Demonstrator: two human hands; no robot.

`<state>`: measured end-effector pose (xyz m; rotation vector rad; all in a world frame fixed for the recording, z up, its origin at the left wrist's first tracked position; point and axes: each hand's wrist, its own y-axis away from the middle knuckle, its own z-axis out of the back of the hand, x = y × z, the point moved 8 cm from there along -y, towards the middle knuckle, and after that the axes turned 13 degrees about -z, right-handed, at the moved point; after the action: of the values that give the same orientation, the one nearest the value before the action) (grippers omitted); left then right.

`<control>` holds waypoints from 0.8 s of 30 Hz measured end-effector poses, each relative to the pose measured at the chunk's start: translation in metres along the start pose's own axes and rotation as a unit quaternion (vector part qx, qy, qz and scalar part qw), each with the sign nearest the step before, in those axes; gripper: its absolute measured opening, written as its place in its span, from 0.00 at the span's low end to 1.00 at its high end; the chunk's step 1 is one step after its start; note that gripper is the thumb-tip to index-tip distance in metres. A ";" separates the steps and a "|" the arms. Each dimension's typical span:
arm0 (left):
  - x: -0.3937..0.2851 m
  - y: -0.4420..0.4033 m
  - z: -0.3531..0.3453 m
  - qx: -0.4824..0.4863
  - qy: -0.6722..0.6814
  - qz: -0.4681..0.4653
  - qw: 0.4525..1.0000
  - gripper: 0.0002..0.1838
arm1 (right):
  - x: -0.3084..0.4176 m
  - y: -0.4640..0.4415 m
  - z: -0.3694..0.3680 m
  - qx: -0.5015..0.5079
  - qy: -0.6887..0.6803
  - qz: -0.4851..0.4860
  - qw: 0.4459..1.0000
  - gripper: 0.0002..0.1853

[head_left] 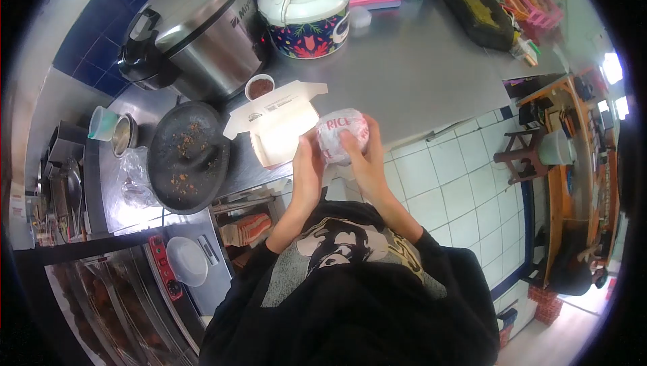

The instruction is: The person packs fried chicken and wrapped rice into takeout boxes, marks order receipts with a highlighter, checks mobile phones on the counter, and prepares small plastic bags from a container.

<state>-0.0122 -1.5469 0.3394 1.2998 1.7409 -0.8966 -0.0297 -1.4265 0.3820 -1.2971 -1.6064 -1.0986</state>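
Note:
A round paper-wrapped rice packet [331, 133], with "RICE" in red letters, is held up at the counter's front edge. My right hand [367, 160] grips it from the right, thumb across its front and fingers curled along its side. My left hand [308, 174] closes against its lower left side, with its fingers partly hidden behind the packet. Just left of the packet, an open cardboard food box [283, 133] lies on the counter, its lid flap raised at the back and its white inside showing.
Behind the box stand a small cup of brown contents [259, 87], a large steel rice cooker [209, 36] and a flowered insulated pot [306, 22]. A dark round pan [189, 157] with crumbs sits left. A black tray [475, 15] and pink baskets [536, 5] are at the far right.

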 end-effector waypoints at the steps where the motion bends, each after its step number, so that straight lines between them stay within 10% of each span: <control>1: -0.005 -0.002 0.002 -0.002 0.015 -0.045 0.999 0.19 | -0.010 -0.005 -0.003 0.010 -0.002 -0.026 1.000 0.26; 10: 0.018 -0.012 0.108 -0.038 -0.202 0.022 0.978 0.18 | -0.109 -0.056 -0.048 0.064 0.060 -0.203 0.975 0.27; 12: -0.017 -0.016 0.130 -0.041 -0.566 -0.242 0.787 0.21 | -0.151 -0.081 -0.058 0.052 0.098 -0.184 0.977 0.29; 13: -0.026 -0.016 0.142 -0.096 -0.584 -0.186 0.784 0.24 | -0.165 -0.094 -0.064 0.035 0.134 -0.163 0.977 0.31; 17: 0.056 -0.028 0.233 -0.244 -0.369 -0.104 0.891 0.25 | -0.194 -0.119 -0.100 0.030 0.321 -0.171 0.931 0.36; 24: 0.099 -0.018 0.219 -0.324 -0.306 -0.020 0.895 0.25 | -0.188 -0.108 -0.115 -0.021 0.598 -0.029 0.801 0.32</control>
<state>-0.0108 -1.7004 0.1532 0.4662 1.3704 -0.5708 -0.0969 -1.6049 0.2268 -0.3161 -0.6283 -1.5251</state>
